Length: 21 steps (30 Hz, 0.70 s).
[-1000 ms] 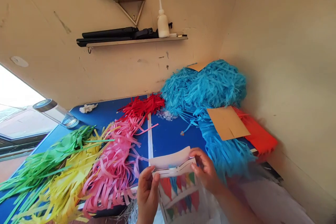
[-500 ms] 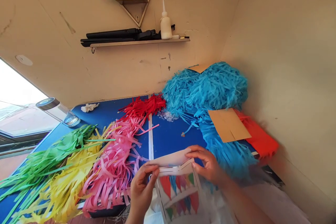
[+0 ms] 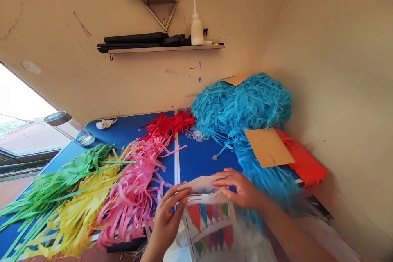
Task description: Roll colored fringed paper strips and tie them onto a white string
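Observation:
A white packet [image 3: 211, 225] printed with red, blue, green and pink pennant flags lies at the near edge of the blue table [image 3: 196, 157]. Its top flap [image 3: 201, 183] is bent over toward me. My left hand [image 3: 167, 217] pinches the flap's left end between thumb and stretched fingers. My right hand [image 3: 241, 188] presses the flap's right end, fingers laid over it and thumb under it. Both hands touch the packet.
Heaps of cut paper fringe cover the table: green [image 3: 58, 180], yellow [image 3: 70, 217], pink [image 3: 135, 190], red [image 3: 167, 125], blue [image 3: 242, 108]. A brown card [image 3: 268, 147] lies on orange sheets [image 3: 303, 163]. A glass jar [image 3: 66, 125] lies left. A glue bottle [image 3: 197, 28] stands on the wall shelf.
The flap has been folded further down toward me. My left fingers have straightened along its left end, and my right hand has flattened over its right end.

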{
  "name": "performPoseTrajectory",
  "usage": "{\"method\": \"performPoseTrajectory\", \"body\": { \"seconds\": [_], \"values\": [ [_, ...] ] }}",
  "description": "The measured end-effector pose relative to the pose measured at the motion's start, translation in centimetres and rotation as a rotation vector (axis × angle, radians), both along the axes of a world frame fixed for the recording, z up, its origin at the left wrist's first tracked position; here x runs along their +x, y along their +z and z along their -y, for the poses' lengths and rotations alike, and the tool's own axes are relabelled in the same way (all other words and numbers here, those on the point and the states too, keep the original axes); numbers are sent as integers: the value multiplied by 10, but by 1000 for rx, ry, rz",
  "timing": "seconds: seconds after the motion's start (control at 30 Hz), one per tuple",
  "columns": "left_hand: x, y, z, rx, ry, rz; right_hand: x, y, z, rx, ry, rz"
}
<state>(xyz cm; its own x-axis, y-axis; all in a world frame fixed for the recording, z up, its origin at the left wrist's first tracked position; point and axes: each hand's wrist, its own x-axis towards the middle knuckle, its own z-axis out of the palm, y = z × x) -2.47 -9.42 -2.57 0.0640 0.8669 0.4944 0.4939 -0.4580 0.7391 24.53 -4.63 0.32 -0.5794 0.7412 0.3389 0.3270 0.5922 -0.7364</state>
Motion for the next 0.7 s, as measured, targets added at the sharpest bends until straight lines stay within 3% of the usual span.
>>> {"method": "performPoseTrajectory", "body": {
  "seconds": [0.17,0.3,0.47,0.57,0.7],
  "values": [
    [8,-7,4,69,-44,155,3,-6,-2,102,135,-152],
    [13,-17,9,-55,-1,435,5,-8,3,27,103,-191],
    [6,-12,11,-13,-70,227,2,-6,13,-92,105,-276],
    [7,-5,13,6,-55,209,-3,-6,19,-205,-9,-335],
    [13,-2,19,-159,54,262,-9,-3,25,-341,-184,-306]
  ]
}}
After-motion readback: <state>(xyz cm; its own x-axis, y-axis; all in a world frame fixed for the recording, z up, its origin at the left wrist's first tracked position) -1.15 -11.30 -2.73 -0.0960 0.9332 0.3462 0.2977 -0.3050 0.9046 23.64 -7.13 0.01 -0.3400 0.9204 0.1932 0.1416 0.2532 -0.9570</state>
